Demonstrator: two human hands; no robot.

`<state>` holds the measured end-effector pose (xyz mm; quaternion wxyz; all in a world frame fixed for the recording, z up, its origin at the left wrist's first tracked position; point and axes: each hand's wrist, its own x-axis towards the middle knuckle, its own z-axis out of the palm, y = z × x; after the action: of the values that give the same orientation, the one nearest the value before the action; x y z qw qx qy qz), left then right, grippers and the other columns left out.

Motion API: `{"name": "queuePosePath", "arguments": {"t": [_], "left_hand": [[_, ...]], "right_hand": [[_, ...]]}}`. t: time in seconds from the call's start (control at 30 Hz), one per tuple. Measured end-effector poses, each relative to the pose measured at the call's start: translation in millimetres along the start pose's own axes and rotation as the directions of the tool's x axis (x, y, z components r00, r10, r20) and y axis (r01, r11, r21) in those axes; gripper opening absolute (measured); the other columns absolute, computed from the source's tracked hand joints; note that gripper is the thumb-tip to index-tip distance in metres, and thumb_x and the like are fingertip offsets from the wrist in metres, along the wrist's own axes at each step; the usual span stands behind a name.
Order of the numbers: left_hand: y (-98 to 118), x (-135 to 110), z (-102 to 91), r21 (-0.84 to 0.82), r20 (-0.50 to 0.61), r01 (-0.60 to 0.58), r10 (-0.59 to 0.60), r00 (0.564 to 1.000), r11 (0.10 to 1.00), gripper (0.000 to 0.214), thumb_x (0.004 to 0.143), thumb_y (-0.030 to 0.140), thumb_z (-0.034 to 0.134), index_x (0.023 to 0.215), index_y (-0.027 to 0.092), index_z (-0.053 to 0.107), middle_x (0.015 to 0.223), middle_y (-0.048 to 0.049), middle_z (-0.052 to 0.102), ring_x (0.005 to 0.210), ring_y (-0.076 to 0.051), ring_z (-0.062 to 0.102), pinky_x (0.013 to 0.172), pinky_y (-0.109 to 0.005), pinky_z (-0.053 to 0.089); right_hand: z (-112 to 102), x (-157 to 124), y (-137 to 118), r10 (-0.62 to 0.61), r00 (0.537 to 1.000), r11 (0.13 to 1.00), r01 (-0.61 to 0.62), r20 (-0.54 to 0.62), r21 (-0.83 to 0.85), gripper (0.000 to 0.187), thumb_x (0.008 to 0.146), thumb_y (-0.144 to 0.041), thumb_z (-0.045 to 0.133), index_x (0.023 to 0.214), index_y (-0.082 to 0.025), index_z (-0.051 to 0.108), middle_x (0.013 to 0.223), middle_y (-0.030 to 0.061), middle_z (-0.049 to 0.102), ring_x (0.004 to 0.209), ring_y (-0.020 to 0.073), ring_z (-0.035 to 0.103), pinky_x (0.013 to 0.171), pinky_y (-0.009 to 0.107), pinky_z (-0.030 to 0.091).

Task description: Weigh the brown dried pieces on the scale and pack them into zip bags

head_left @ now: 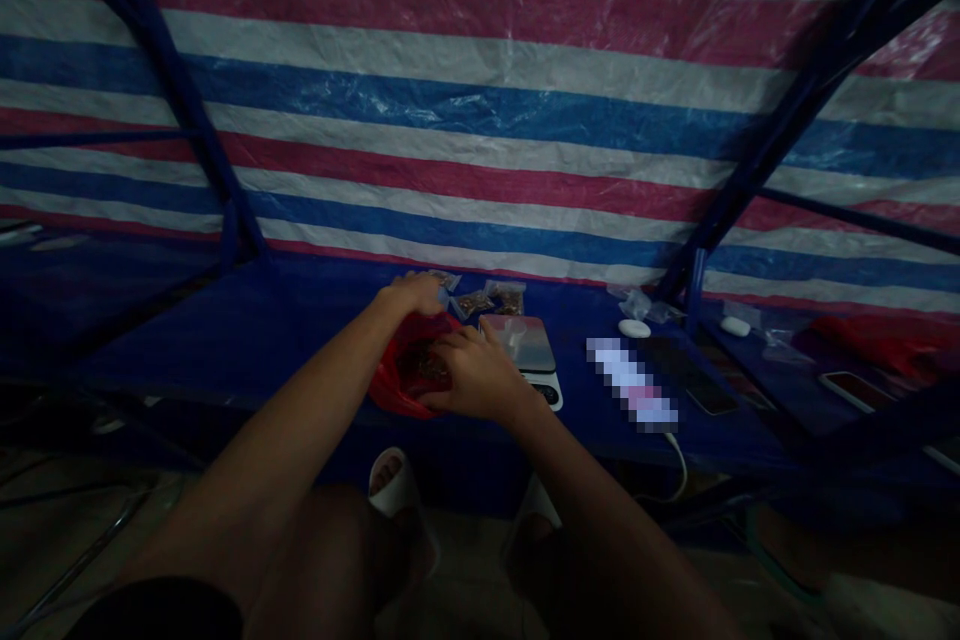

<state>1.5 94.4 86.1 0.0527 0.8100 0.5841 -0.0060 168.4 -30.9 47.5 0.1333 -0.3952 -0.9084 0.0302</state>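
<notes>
A red plastic bag (397, 375) lies on the blue table (285, 330) in front of me. My left hand (412, 294) rests closed on the bag's far rim, holding it. My right hand (472, 372) reaches into the bag's mouth with fingers curled over dark contents; what they hold is hidden. Behind the bag lie several small clear packets (484, 298) filled with brownish bits. A small digital scale (525, 348) stands just right of my right hand.
A blurred-out strip (634, 382) and a dark phone (686, 375) lie right of the scale, with a white cable (679, 465) hanging down. Small white objects (634, 327) and another phone (847, 388) sit further right. Blue poles and a striped tarp (480, 120) stand behind.
</notes>
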Motion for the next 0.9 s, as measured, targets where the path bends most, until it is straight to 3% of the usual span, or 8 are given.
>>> {"name": "queuePosePath", "arguments": {"t": [0.1,0.17,0.27,0.37,0.5,0.6,0.77,0.9], "left_hand": [[6,3,4.2,0.024,-0.062,0.056,-0.054,0.997,0.998,0.074,0.083,0.037,0.076,0.153,0.018,0.062,0.167,-0.0242,0.051,0.157,-0.045,0.042,0.127,-0.058,0.034],[11,7,5.9,0.007,-0.071,0.079,-0.079,0.994,0.997,0.061,0.089,0.039,0.07,0.147,0.019,0.068,0.162,-0.0222,0.057,0.155,-0.042,0.047,0.126,-0.054,0.037],[17,17,8.9,-0.063,-0.023,0.138,-0.14,0.99,0.988,0.042,0.094,0.044,0.065,0.124,0.018,0.08,0.132,-0.0212,0.078,0.13,-0.037,0.07,0.107,-0.042,0.054],[17,27,15.9,-0.166,0.057,0.184,-0.177,0.983,0.969,0.035,0.088,0.047,0.073,0.107,0.019,0.083,0.101,-0.0152,0.084,0.099,-0.032,0.079,0.082,-0.034,0.058],[14,35,29.2,-0.319,0.121,0.24,-0.211,0.97,0.917,0.027,0.086,0.044,0.074,0.086,0.018,0.081,0.07,-0.008,0.076,0.065,-0.023,0.071,0.058,-0.03,0.051],[14,36,32.3,-0.452,0.114,0.242,-0.214,0.97,0.859,0.025,0.085,0.043,0.074,0.079,0.019,0.078,0.062,-0.0048,0.07,0.056,-0.018,0.061,0.052,-0.028,0.046],[16,31,8.9,-0.687,0.02,0.149,-0.187,0.982,0.711,0.033,0.091,0.049,0.071,0.091,0.017,0.081,0.08,-0.0075,0.077,0.063,-0.013,0.061,0.055,-0.024,0.045],[9,7,-19.2,-0.778,-0.019,0.084,-0.156,0.988,0.622,0.034,0.095,0.046,0.068,0.103,0.016,0.081,0.079,-0.0072,0.075,0.058,-0.01,0.055,0.05,-0.023,0.038]], "right_hand": [[-3,0,-1,0.014,0.999,0.999,-0.015,-0.048,-0.029,0.039,0.102,-0.049,0.069,0.122,-0.017,0.078,0.133,0.0146,0.078,0.135,0.0342,0.06,0.129,0.061,0.024],[-4,1,0,0.007,0.997,0.999,-0.011,-0.08,-0.047,0.031,0.107,-0.041,0.061,0.118,-0.018,0.079,0.129,0.0129,0.079,0.13,0.0312,0.062,0.127,0.056,0.028],[-2,1,0,-0.017,0.992,0.998,0.008,-0.122,-0.066,0.031,0.11,-0.036,0.054,0.113,-0.018,0.08,0.122,0.0117,0.081,0.122,0.0288,0.063,0.115,0.049,0.038],[0,0,0,-0.026,0.986,0.997,0.014,-0.166,-0.074,0.034,0.111,-0.035,0.05,0.11,-0.018,0.079,0.12,0.0106,0.081,0.119,0.0284,0.063,0.106,0.047,0.04],[1,0,-1,-0.018,0.986,0.998,0.008,-0.166,-0.066,0.033,0.111,-0.036,0.051,0.107,-0.019,0.079,0.12,0.0096,0.082,0.117,0.0277,0.063,0.103,0.047,0.04],[0,0,-3,-0.006,0.986,0.999,-0.003,-0.169,-0.052,0.032,0.11,-0.035,0.052,0.107,-0.02,0.079,0.119,0.0085,0.082,0.119,0.0276,0.062,0.104,0.047,0.04],[2,1,-1,0.061,0.964,0.998,-0.057,-0.26,0.021,0.027,0.108,-0.033,0.055,0.104,-0.021,0.079,0.117,0.0086,0.083,0.118,0.0277,0.064,0.102,0.046,0.041],[4,5,6,0.27,0.861,0.946,-0.153,-0.432,0.285,0.023,0.104,-0.029,0.057,0.107,-0.022,0.078,0.113,0.0083,0.082,0.108,0.0265,0.068,0.097,0.042,0.047]]}}
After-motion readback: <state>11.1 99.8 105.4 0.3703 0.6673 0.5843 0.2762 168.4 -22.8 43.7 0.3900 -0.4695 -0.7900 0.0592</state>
